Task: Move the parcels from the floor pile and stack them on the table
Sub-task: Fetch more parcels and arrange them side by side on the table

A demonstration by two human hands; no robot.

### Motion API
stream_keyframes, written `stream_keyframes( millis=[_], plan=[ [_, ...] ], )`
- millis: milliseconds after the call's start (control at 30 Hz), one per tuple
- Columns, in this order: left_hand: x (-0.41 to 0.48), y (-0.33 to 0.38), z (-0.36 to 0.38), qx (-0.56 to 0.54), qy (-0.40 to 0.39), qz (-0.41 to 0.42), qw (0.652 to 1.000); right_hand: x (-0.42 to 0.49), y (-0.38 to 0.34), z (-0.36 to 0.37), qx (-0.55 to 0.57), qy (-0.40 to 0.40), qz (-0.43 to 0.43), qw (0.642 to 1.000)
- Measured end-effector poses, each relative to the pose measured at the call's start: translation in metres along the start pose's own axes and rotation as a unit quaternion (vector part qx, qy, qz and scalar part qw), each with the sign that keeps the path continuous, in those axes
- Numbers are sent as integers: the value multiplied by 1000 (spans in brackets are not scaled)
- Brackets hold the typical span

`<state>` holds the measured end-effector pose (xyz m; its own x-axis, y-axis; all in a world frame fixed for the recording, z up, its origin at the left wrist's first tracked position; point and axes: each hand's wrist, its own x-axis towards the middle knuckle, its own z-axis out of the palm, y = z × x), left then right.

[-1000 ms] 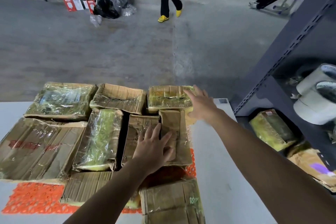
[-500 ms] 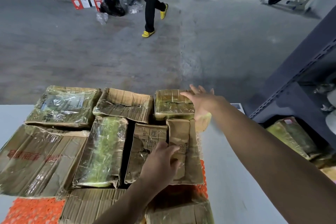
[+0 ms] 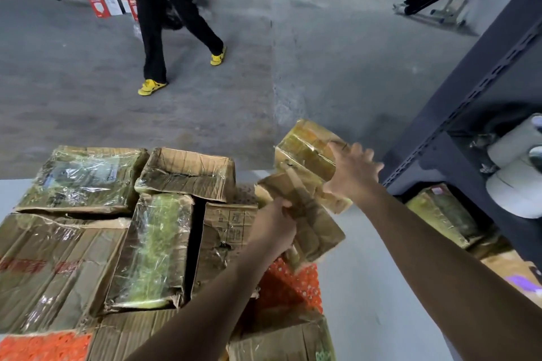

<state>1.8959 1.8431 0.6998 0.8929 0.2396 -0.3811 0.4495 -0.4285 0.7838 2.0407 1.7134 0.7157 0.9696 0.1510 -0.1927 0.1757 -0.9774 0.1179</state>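
Several taped cardboard parcels lie packed together on the white table (image 3: 366,287). My left hand (image 3: 275,226) grips a flat brown parcel (image 3: 311,223) by its left edge and holds it tilted above the stack. My right hand (image 3: 352,170) is closed on a yellowish plastic-wrapped parcel (image 3: 308,152), lifted and tilted over the table's far right corner. Both parcels are raised off the others and touch each other. A green-wrapped parcel (image 3: 149,252) and an open-topped brown box (image 3: 187,173) lie to the left.
A person in black with yellow shoes (image 3: 152,86) walks across the grey floor just beyond the table. A dark metal shelf rack (image 3: 469,102) stands at the right with tape rolls (image 3: 516,184) and more parcels (image 3: 445,214). An orange mat (image 3: 290,281) shows under the stack.
Both hands have closed on their parcels and lifted them up and to the right, off the stack. The walking person has come much closer.
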Motion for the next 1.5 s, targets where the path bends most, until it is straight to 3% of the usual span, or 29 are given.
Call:
stream_keyframes(
  millis=[67, 167, 233, 300, 400, 533, 700, 900, 1133, 1500],
  plan=[
    [5, 5, 6, 19, 25, 1, 1000, -6, 5, 0, 6, -1, 34, 999],
    [12, 6, 4, 160, -9, 21, 987, -15, 9, 5, 2, -10, 56, 998],
    [17, 7, -5, 342, -59, 72, 935, -21, 9, 10, -1, -18, 60, 998],
    [27, 10, -14, 502, -47, 140, 852, -26, 7, 16, 6, -20, 60, 998],
    [56, 15, -19, 571, -66, 231, 785, -31, 6, 20, 25, -18, 69, 997],
    [89, 14, -17, 613, -152, 218, 744, -36, 7, 18, 10, -11, 89, 996],
    [108, 24, -27, 608, -83, 221, 758, -36, 12, 16, 36, -17, 140, 989],
    [127, 16, -40, 541, -67, 99, 832, -35, 17, 16, 45, -61, 186, 980],
    [139, 6, -38, 527, -28, 106, 843, -42, 17, 22, 46, -86, 207, 973],
    [125, -6, -47, 501, -29, 140, 854, -91, 25, 18, 38, -159, 211, 964]
  ],
)
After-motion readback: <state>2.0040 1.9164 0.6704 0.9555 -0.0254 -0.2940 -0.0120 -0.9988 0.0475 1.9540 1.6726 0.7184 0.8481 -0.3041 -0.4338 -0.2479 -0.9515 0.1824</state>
